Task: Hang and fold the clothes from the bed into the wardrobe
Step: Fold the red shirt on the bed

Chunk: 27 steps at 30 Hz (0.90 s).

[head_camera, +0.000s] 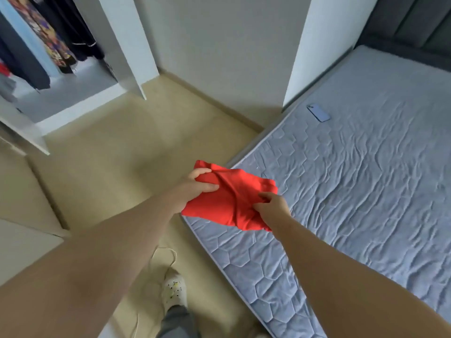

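A folded red garment (234,191) is held above the near corner of the bed (366,179), which has a light blue quilted cover. My left hand (197,185) grips its left edge, thumb on top. My right hand (272,207) pinches the cloth at its lower right side. The open wardrobe (80,93) is at the upper left, with dark and patterned clothes (48,37) hanging inside above a white shelf.
A blue phone (318,112) lies on the bed near its far edge. A white wardrobe door (127,45) stands open. A white cable (166,254) trails on the beige floor by my white shoe (174,289). A white cabinet (19,240) is at my left.
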Available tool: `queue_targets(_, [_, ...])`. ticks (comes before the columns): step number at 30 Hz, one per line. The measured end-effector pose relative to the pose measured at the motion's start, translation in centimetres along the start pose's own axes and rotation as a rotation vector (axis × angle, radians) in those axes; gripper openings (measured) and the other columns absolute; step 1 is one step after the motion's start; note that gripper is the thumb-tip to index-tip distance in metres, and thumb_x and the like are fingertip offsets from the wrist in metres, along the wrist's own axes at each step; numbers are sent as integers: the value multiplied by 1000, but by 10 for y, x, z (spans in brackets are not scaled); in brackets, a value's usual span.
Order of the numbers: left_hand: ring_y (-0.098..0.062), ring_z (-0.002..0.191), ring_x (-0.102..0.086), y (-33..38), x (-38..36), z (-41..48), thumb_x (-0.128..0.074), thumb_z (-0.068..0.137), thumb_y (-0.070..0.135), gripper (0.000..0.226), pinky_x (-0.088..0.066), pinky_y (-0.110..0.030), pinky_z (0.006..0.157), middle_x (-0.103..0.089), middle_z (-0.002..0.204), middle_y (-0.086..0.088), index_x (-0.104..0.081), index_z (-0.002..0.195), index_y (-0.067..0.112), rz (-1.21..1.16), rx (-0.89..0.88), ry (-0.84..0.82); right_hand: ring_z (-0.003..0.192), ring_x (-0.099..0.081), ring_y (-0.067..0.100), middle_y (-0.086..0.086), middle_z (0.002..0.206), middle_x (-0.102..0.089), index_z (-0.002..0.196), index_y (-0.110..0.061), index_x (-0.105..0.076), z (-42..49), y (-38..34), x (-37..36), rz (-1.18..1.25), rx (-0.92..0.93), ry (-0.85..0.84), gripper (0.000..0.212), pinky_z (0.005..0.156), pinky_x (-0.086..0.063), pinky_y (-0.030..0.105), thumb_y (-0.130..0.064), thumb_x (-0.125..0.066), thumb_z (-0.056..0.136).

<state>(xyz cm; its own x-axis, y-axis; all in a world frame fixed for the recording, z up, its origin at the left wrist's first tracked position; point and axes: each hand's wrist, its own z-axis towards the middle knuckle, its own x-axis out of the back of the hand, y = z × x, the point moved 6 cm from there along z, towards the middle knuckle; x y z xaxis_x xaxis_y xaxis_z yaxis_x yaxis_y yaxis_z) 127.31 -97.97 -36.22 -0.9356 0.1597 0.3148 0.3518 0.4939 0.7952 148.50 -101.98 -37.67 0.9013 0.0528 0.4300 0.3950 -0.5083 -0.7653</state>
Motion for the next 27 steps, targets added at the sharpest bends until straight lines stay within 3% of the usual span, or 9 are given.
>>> queue_targets(3, [-16,101,-47,14,73,5,-76,74,22,53,-38,-24,76,-46,119,-1,-54,121,35,-37,-31,80,109,-58,29,11,123,-60,129,-14,-56,8,-69,-39,-40,81,-37,49,83,-51,37,-4,-59,81])
queue_targets(6, [-20,103,-48,28,149,14,-75,75,22,56,-38,-26,84,-45,120,-1,-53,125,32,-55,-68,156,109,-58,28,11,123,-60,128,-14,-57,20,-139,-83,-83,167,-67,48,85,-49,32,-3,-58,81])
queue_targets(10, [-19,99,-43,45,267,25,-76,75,22,55,-34,-27,83,-39,115,2,-54,124,33,-127,-97,283,113,-56,26,10,125,-60,127,-15,-57,34,-241,-159,-126,265,-117,47,89,-42,26,-5,-58,82])
queue_targets(16, [-23,94,-49,49,414,30,-75,75,20,51,-41,-31,82,-44,115,-1,-55,120,33,-290,-117,420,103,-59,27,10,122,-59,125,-17,-58,49,-369,-263,-56,366,-197,46,74,-51,31,-3,-55,81])
queue_targets(19, [-13,80,-51,54,462,31,-75,76,18,50,-42,-25,65,-47,112,0,-56,119,32,-367,-132,449,89,-54,24,13,118,-58,125,-15,-57,54,-418,-296,1,402,-242,45,52,-39,23,-1,-53,83])
queue_targets(21, [-11,78,-50,59,506,36,-75,76,18,50,-40,-23,60,-48,110,1,-55,120,31,-425,-157,501,78,-53,23,13,108,-57,124,-16,-57,65,-457,-330,34,424,-298,44,47,-32,23,0,-53,83])
queue_targets(23, [-12,79,-51,66,539,42,-75,76,19,50,-41,-24,60,-50,105,3,-55,120,31,-452,-151,533,73,-53,23,9,102,-56,121,-17,-58,72,-490,-351,51,459,-313,42,46,-32,23,-1,-54,82])
queue_targets(27, [-19,84,-57,76,602,69,-76,75,20,47,-46,-28,63,-54,99,4,-55,115,31,-491,-146,604,89,-55,26,6,100,-56,117,-15,-61,99,-557,-399,69,525,-381,39,56,-40,24,0,-54,82])
